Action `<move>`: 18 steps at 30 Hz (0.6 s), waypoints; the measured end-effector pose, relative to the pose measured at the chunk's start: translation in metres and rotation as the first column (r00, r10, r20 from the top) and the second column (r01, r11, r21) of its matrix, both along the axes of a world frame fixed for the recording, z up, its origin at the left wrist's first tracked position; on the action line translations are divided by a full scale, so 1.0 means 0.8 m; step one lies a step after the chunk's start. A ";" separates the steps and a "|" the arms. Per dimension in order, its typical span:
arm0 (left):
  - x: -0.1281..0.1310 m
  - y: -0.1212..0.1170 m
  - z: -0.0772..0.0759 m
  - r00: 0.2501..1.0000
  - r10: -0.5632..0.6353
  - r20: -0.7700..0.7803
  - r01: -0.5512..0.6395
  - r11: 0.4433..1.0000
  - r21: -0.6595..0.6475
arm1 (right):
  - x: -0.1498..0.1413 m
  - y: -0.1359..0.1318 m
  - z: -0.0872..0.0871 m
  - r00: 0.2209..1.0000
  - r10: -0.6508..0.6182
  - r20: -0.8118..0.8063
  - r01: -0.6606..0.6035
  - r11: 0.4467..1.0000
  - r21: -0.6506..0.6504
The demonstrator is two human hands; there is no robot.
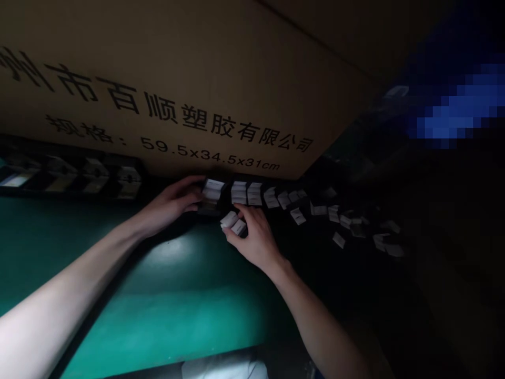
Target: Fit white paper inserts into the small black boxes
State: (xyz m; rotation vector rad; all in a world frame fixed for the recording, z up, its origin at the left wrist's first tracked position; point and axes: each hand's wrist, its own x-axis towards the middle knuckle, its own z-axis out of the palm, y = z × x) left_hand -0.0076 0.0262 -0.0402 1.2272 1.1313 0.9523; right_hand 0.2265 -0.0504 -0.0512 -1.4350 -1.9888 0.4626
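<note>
Head view: a big cardboard box [158, 89] with black printed characters fills the top, above a green mat [169, 321]. Loose white pieces [339, 218] lie scattered on the dark surface to the right. At the box's foot, your left hand [171, 202] curls against a stack of small white pieces [213, 189] in a black holder [209, 209]; whether it grips, you can't tell. Your right hand [252, 239] pinches two white pieces [232, 222] between closed fingers.
</note>
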 end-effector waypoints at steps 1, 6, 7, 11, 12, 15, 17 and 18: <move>0.000 0.001 -0.001 1.000 0.001 0.013 -0.001 1.000 -0.001 | 0.004 0.001 0.000 0.999 0.045 0.001 -0.045 0.999 0.013; 0.003 0.001 0.002 0.997 0.043 0.063 -0.041 0.998 -0.038 | 0.016 0.006 -0.002 0.972 0.234 0.015 -0.234 0.966 0.113; 0.004 0.000 0.003 0.996 0.053 0.066 -0.050 0.998 -0.050 | 0.016 0.007 -0.002 0.974 0.226 -0.006 -0.222 0.964 0.147; 0.002 -0.001 0.005 0.998 0.044 0.045 -0.041 0.997 -0.067 | 0.012 0.009 0.002 0.986 0.038 -0.162 -0.003 0.977 0.211; 0.002 0.000 0.005 0.998 0.039 0.039 -0.037 0.997 -0.061 | 0.010 0.008 0.002 0.983 -0.014 -0.182 0.051 0.978 0.201; 0.001 0.000 0.004 0.999 0.030 0.045 -0.028 0.998 -0.049 | 0.005 0.005 0.001 0.985 -0.092 -0.144 0.117 0.978 0.174; 0.002 0.000 0.004 0.998 0.026 0.052 -0.024 0.999 -0.047 | 0.001 0.004 -0.003 0.990 -0.103 -0.093 0.117 0.980 0.164; 0.002 0.000 0.004 0.998 0.027 0.054 -0.024 0.999 -0.048 | 0.000 0.003 -0.005 0.992 -0.106 -0.072 0.116 0.980 0.159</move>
